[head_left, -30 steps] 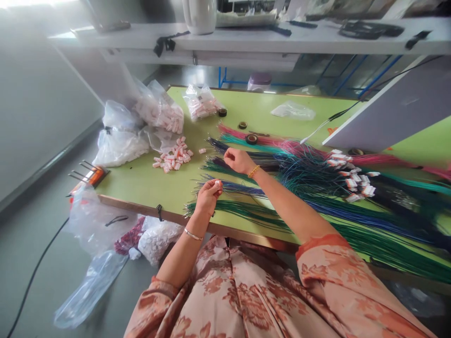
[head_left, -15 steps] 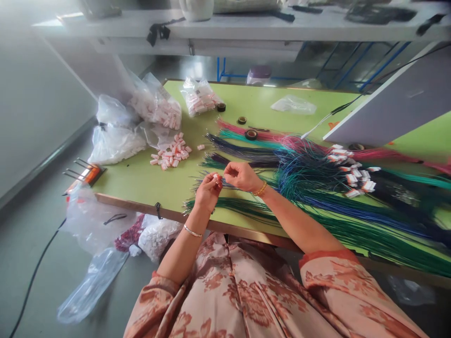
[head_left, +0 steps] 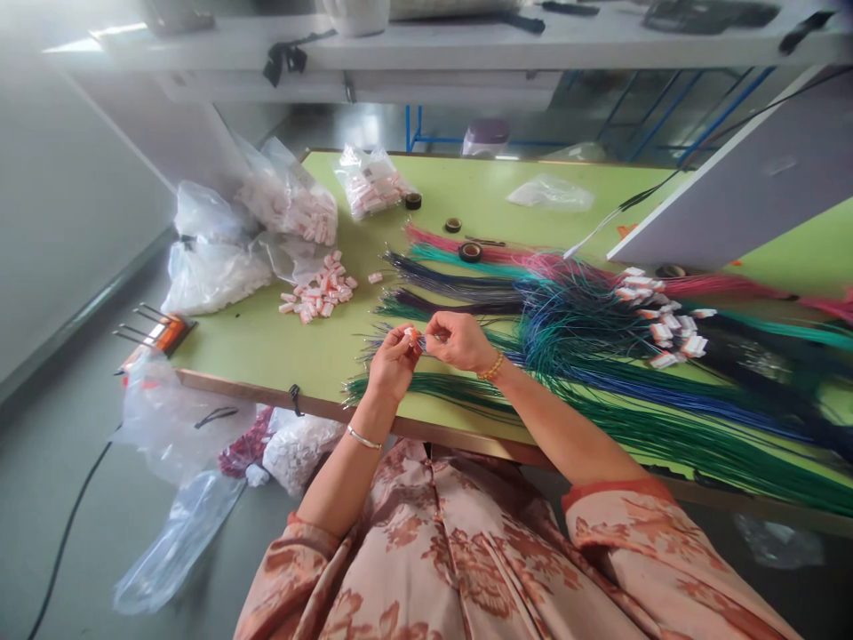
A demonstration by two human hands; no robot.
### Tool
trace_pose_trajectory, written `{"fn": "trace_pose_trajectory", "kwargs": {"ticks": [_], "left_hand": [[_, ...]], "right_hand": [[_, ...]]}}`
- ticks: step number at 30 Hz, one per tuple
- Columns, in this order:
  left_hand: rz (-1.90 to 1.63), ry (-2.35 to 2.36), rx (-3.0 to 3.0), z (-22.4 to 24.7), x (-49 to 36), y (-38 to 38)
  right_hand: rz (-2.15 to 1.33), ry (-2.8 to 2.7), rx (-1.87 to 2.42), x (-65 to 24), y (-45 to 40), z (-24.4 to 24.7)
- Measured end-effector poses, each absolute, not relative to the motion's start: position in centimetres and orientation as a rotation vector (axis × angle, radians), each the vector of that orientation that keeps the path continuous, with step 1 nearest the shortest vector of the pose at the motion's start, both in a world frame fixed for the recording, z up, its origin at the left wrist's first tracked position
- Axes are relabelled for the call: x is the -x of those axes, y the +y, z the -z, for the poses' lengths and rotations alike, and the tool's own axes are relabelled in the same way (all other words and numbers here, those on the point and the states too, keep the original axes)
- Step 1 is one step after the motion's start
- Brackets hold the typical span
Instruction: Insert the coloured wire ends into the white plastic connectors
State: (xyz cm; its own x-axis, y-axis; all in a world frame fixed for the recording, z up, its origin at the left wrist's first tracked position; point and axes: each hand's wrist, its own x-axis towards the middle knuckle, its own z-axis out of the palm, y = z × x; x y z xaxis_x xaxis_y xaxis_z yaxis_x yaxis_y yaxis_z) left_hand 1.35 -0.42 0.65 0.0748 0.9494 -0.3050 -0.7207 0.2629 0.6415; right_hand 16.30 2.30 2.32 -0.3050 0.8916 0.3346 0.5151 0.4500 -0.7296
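Observation:
My left hand (head_left: 394,363) pinches a small orange-and-white connector (head_left: 411,334) above the green table's front part. Just right of it, my right hand (head_left: 459,341) has its thumb and fingers pressed together, close to the connector; a thin wire seems to be at its fingertips, too small to make out fully. Beneath and beside the hands lie bundles of green wires (head_left: 459,388) and dark wires (head_left: 440,276). Loose connectors (head_left: 321,289) are piled to the left. Wired white-and-orange connectors (head_left: 666,324) sit in a cluster on the right.
Clear bags of connectors (head_left: 373,182) stand at the back left. Rolls of black tape (head_left: 470,252) lie behind the wires. An orange holder with metal prongs (head_left: 166,335) sits at the left corner. A white shelf (head_left: 400,55) spans the back; its panel (head_left: 746,178) stands on the right.
The view has shifted slightly. My right hand's fingers have come a little lower, and more of the connector's orange part shows in my left hand.

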Motion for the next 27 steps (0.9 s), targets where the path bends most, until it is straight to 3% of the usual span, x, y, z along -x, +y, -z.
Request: {"fn": "trace_pose_trajectory", "kwargs": {"ticks": [27], "left_hand": [[-1.374,0.834,-0.519,-0.8,-2.3,-0.1]], "right_hand": [[-0.668,-1.994,1.052,-16.9,1.6,-2.3]]}}
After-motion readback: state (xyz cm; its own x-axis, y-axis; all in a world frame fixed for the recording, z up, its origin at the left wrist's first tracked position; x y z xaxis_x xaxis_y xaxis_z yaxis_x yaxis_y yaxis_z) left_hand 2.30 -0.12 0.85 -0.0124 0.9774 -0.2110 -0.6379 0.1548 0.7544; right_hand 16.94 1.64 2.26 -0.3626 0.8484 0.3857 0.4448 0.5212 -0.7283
